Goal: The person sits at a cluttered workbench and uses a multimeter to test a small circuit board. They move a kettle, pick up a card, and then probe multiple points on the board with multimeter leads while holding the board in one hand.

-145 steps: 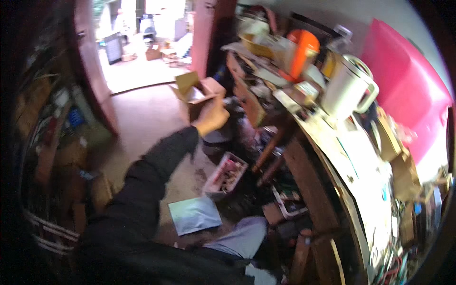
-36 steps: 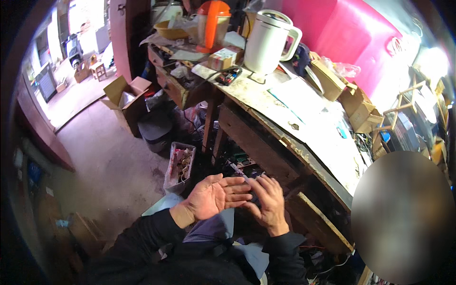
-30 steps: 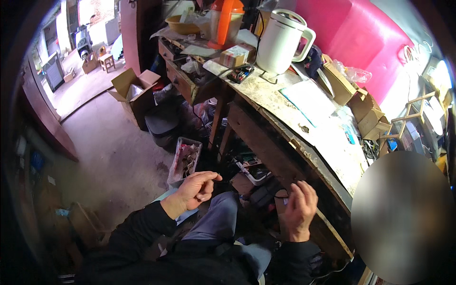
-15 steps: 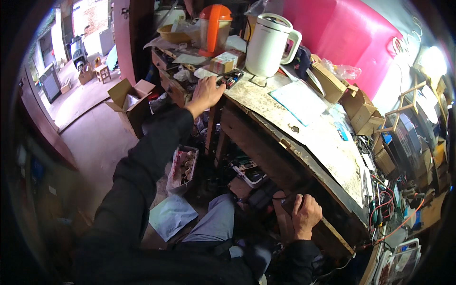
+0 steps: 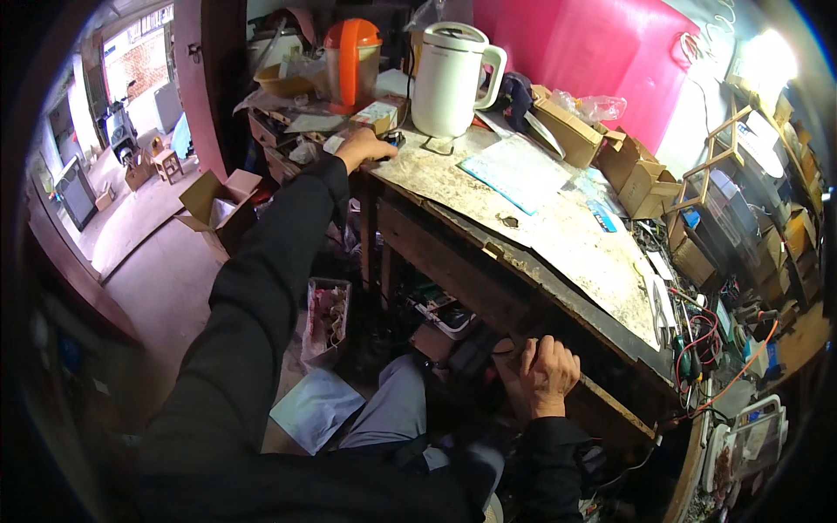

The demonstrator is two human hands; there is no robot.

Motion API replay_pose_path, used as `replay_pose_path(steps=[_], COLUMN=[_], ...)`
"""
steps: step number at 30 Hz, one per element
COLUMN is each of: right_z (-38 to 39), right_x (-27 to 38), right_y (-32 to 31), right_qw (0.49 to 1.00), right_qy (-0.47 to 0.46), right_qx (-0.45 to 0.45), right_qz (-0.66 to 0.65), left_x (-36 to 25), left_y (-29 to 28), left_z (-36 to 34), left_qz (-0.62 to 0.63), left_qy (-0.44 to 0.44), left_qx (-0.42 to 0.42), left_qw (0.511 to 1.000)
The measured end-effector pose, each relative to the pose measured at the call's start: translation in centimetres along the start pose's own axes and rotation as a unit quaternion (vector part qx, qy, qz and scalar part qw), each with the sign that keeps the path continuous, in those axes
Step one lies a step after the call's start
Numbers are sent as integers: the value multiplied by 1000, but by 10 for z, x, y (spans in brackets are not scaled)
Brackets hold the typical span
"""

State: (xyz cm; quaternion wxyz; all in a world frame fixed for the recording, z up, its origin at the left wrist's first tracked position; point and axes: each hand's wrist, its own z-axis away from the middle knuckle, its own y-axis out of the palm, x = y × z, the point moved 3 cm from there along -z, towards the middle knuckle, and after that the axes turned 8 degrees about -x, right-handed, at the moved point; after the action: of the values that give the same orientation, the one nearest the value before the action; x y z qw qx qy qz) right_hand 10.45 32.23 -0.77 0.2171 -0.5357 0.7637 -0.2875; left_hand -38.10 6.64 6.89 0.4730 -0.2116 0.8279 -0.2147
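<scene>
Left arm stretched out, left hand [image 5: 362,150] at corner of desk [image 5: 423,180], fingers bent beside small dark object [image 5: 394,138]. Small box [image 5: 377,116] just past those fingers, white jug [image 5: 449,83] to their right. Right hand [image 5: 551,375] well apart, lower, fingers curled, near wooden ledge [image 5: 615,408]. Whether either hand grips anything, cannot tell from here.
</scene>
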Motion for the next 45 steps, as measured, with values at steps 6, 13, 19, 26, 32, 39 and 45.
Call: replay_pose_path(steps=[6, 13, 19, 26, 32, 39, 45], right_z=[-4, 2, 9, 38, 17, 32, 34], right_x=[6, -8, 15, 36, -43, -81, -88], right_y=[-15, -3, -26, -58, -48, -53, -43], right_qw=[1000, 998, 992, 986, 682, 613, 569], right_qy=[3, 59, 85, 51, 360, 403, 405], right_qx=[20, 36, 76, 145, 104, -19, -59], right_qz=[-12, 1, -50, -61, -627, -679, -714], left_x=[-17, -38, -65, -144, -227, -250, -265], left_y=[-39, -59, -43, 13, 43, 77, 97], left_z=[48, 167, 233, 292, 339, 349, 355], left_qz=[346, 556, 554, 507, 479, 467, 406], left_qy=[-266, -299, -232, -224, -126, -48, 23], left_qx=[191, 319, 327, 333, 326, 300, 202], left_qw=[879, 707, 730, 763, 805, 830, 891])
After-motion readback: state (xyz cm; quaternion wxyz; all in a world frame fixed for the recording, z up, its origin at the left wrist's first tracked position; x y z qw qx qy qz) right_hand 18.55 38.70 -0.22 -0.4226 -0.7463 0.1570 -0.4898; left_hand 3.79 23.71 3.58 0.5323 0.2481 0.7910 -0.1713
